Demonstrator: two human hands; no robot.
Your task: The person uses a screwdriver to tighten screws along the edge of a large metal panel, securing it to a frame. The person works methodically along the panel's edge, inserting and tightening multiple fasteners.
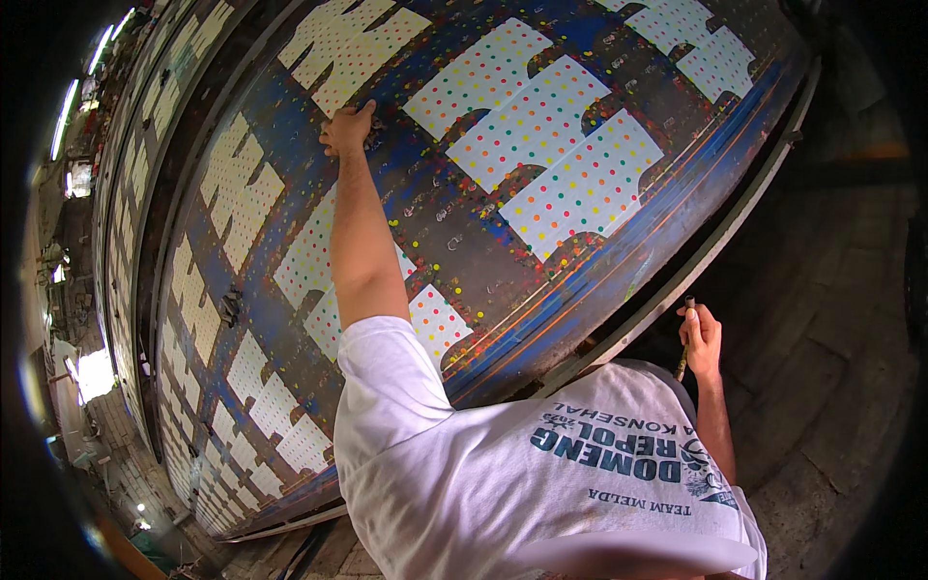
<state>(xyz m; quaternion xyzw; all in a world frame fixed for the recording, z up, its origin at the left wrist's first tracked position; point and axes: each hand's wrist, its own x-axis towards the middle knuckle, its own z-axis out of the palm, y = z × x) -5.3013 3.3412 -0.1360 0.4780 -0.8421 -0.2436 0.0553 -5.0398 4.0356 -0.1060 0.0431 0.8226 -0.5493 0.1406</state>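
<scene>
blue printing table [290, 184] under clenched left hand [346, 129] — right hand [700, 338] fingers gripping a thin stick [683, 350]

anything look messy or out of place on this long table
Yes: the blue table is smeared with stray paint dots between the dotted white fabric pieces, its surface worn dark. The pieces themselves lie flat in rows.

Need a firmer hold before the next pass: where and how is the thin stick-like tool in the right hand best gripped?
Probably at its middle, coming from the side away from the table edge. The thin tool stands nearly upright in the right hand, with only its short top and lower end showing past the fingers. The left hand presses the dotted table surface.
</scene>
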